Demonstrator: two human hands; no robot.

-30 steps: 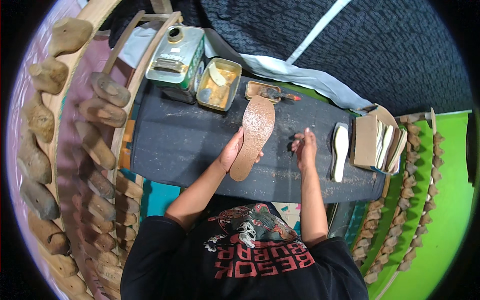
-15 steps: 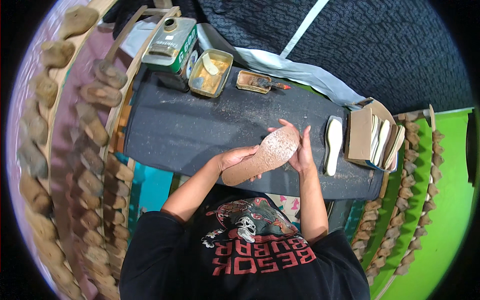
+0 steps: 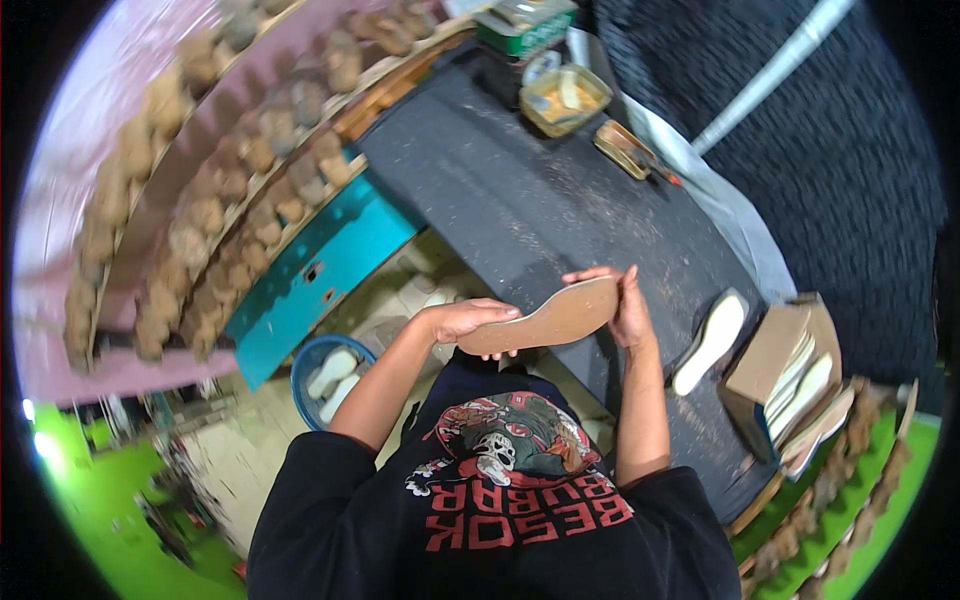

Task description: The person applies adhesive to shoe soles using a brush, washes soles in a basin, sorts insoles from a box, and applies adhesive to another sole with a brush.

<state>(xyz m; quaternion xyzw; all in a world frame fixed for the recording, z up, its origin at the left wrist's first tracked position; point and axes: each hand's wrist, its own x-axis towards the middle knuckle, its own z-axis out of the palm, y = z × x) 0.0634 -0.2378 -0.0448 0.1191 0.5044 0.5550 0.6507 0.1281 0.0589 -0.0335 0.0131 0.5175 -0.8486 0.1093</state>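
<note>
A flat brown shoe sole (image 3: 545, 318) is held level between both hands, just over the near edge of the dark workbench (image 3: 520, 190). My left hand (image 3: 468, 320) grips its heel end, fingers curled over the top. The toe end is pinched by my right hand (image 3: 622, 305). On the bench to the right lies a white insole (image 3: 710, 342), and beyond it an open cardboard box (image 3: 775, 365) with several insoles standing in it.
A tray of yellowish glue (image 3: 565, 97), a small tin (image 3: 625, 150) and a green can (image 3: 522, 25) stand at the bench's far end. Shelves of wooden shoe lasts (image 3: 215, 200) run along the left. A blue bucket (image 3: 330, 370) with pale soles sits on the floor.
The sole has come off the bench top and towards my body, turning from patterned side up to plain side up. My head has swung left, so the bench now runs diagonally.
</note>
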